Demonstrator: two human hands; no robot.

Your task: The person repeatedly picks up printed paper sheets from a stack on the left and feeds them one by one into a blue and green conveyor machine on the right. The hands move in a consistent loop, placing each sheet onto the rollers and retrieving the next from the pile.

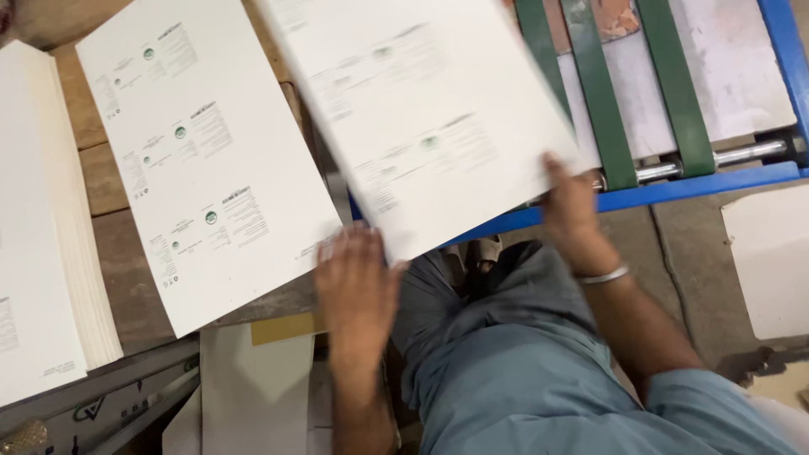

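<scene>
A large white printed sheet [421, 109] is held in both hands above the near end of a blue-framed machine [716, 181]. Its long axis runs on a slant, from the near edge by the person's body up and away toward the top of the view, leaning left; its near corner points down at the gap between the two hands. The sheet is blurred, so its small green marks and blocks of print cannot be made out, and its far end is cut off by the top of the picture.

The left hand [358, 282] lies at the sheet's near left edge with fingers curled loosely. It is blurred, and whether it grips the sheet or only touches it cannot be told. The right hand [573, 211] is at the near right corner, fingers up against the edge and mostly closed on it; the fingertips are hidden behind the paper. A metal bangle [602, 275] sits on that wrist.

Under the sheet, three green belts [678, 93] run away from the person over a pale bed, ending at a metal roller [742, 156]. The belts' left part is hidden by the sheet.

To the left, a second printed sheet [202, 160] lies flat on a wooden table [101, 177], slanted the same way. Further left a thick stack of paper [50, 236] is cut off by the picture's edge. The person's grey-blue trousers [522, 362] fill the bottom.
</scene>
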